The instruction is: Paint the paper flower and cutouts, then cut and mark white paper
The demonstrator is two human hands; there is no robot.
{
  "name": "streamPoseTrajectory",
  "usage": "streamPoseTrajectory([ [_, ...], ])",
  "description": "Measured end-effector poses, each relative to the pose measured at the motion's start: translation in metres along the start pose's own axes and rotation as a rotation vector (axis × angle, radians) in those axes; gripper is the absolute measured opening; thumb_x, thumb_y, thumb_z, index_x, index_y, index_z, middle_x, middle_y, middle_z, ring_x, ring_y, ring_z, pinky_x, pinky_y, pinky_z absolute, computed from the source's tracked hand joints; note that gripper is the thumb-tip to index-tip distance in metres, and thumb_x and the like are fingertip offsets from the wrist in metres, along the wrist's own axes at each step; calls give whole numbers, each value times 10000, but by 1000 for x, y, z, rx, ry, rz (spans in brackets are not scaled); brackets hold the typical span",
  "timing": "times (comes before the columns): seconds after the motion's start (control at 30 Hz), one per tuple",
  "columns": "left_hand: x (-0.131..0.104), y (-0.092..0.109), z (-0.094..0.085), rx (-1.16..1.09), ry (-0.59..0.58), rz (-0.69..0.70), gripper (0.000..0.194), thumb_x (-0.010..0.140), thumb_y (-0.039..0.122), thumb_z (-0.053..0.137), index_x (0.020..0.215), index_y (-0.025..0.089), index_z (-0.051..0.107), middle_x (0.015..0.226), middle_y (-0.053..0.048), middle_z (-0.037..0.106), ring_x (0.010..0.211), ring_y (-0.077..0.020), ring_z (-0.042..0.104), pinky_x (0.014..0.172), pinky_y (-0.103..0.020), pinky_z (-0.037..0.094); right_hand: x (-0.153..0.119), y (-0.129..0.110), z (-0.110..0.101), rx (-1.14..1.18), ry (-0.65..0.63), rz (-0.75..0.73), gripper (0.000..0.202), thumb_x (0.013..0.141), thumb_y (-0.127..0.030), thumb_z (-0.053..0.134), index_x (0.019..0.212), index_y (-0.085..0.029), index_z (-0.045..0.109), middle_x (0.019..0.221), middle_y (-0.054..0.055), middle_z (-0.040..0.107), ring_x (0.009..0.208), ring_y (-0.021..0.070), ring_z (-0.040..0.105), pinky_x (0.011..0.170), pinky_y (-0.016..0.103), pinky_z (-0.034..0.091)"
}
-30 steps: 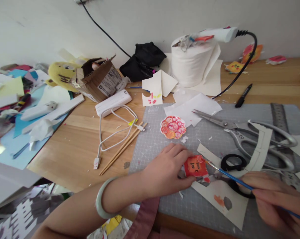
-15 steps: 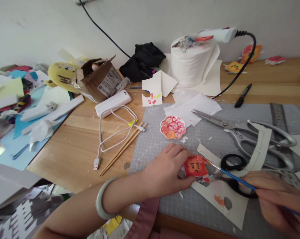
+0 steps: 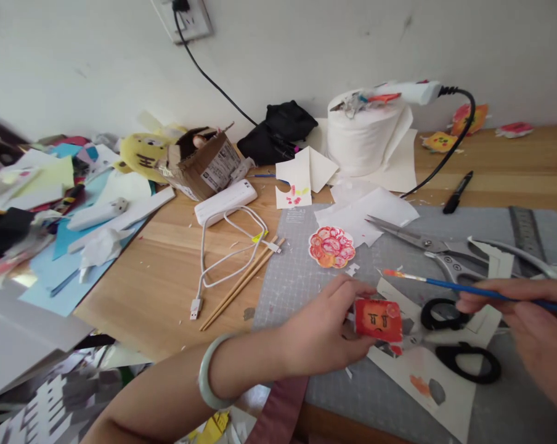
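Observation:
My left hand (image 3: 327, 330) pinches a small red painted paper piece (image 3: 379, 320) by its left side; black strokes like a face are drawn on its orange middle. My right hand (image 3: 525, 320) holds a blue paintbrush (image 3: 467, 288) level, its orange-tipped bristles a little above the red piece and apart from it. Beneath and right of the piece lie black-handled scissors (image 3: 467, 362), partly covered, and a white paper sheet (image 3: 449, 401) with an orange smear. A flower-shaped paper cutout (image 3: 331, 247) in red and orange rests on the grey cutting mat (image 3: 288, 277).
Large silver scissors (image 3: 449, 262) and a black marker (image 3: 458, 192) lie at right. Behind stand a tissue roll (image 3: 364, 142) and an opened cardboard box (image 3: 209, 163). A white power bank (image 3: 226, 202), a cable (image 3: 202, 259) and chopsticks (image 3: 241, 283) lie left of the mat.
The brush has lifted off the red piece and up, turning more level in my right hand. My left hand still holds the piece. The whole view has shifted slightly.

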State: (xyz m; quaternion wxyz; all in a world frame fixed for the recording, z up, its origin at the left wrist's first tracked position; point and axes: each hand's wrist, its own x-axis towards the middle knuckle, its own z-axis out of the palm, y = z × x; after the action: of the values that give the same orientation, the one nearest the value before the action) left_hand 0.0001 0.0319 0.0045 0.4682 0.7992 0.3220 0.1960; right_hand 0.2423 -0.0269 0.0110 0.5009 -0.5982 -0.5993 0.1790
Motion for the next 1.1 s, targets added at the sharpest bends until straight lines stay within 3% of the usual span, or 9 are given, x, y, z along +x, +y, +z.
streamPoseTrajectory([
  [0.1, 0, -3, 3, -75, 52, -27, 523, 715, 183, 701, 1179, 209, 464, 1122, -72, 545, 953, -188, 570, 791, -311, 518, 21, -8, 12, 128, -47, 17, 150, 878, -269, 489, 888, -265, 638, 746, 8, 713, 680, 164, 700, 616, 241, 580],
  [0.17, 0, -6, 5, -121, 76, -45, 550, 690, 167, 716, 1180, 214, 470, 1137, -69, 541, 925, -175, 575, 778, -300, 516, 37, -11, 19, 51, -84, -133, 175, 896, -247, 456, 913, -252, 630, 767, 8, 712, 702, 151, 696, 631, 230, 573],
  [0.3, 0, -7, 6, -195, 94, -34, 540, 686, 186, 717, 1168, 192, 473, 1116, -80, 541, 867, -158, 585, 747, -289, 526, 68, -3, 22, -331, -292, -794, 176, 863, -170, 489, 982, -201, 615, 903, 39, 725, 851, 153, 686, 762, 253, 555],
  [0.4, -2, 0, 1, -144, 8, 189, 459, 734, 197, 668, 1156, 173, 488, 1109, -102, 572, 992, -190, 575, 854, -308, 511, 81, 9, 21, -487, -469, -1144, 302, 908, -130, 375, 1083, -194, 612, 991, 34, 727, 918, 144, 669, 829, 303, 529],
  [0.53, -7, 7, -4, -105, -74, 445, 421, 797, 220, 618, 1189, 158, 475, 1149, -133, 577, 1090, -195, 557, 924, -289, 487, 87, 18, 25, -591, -546, -1277, 391, 917, -72, 300, 1128, -191, 607, 1035, 18, 725, 946, 131, 655, 834, 319, 503],
  [0.7, -5, -3, 1, -201, 219, 258, 538, 759, 247, 676, 1228, 189, 418, 1152, -116, 552, 982, -196, 570, 830, -328, 510, 89, 21, 36, -622, -564, -1356, 384, 927, -73, 278, 1122, -168, 595, 1028, 27, 723, 955, 136, 648, 817, 337, 483],
  [0.8, -2, -8, 6, -368, 266, 150, 618, 732, 194, 674, 1262, 210, 356, 1198, -106, 520, 922, -169, 587, 831, -339, 495, 90, 19, 35, -647, -526, -1372, 380, 926, -60, 272, 1115, -150, 589, 981, 31, 730, 907, 143, 656, 810, 343, 479],
  [0.93, 1, -9, 9, -531, 266, 106, 644, 725, 175, 680, 1268, 218, 334, 1197, -98, 520, 948, -172, 583, 864, -346, 467, 89, 9, 23, -587, -498, -1175, 358, 903, -84, 322, 1090, -183, 611, 996, 29, 728, 905, 164, 656, 812, 335, 489],
  [1.1, 1, -10, 10, -593, 305, 95, 633, 725, 170, 688, 1260, 226, 356, 1203, -96, 498, 979, -176, 550, 887, -337, 442, 83, -4, 12, -355, -548, -101, 313, 849, -457, 476, 927, -230, 677, 782, 46, 689, 640, 178, 612, 555, 290, 485],
])
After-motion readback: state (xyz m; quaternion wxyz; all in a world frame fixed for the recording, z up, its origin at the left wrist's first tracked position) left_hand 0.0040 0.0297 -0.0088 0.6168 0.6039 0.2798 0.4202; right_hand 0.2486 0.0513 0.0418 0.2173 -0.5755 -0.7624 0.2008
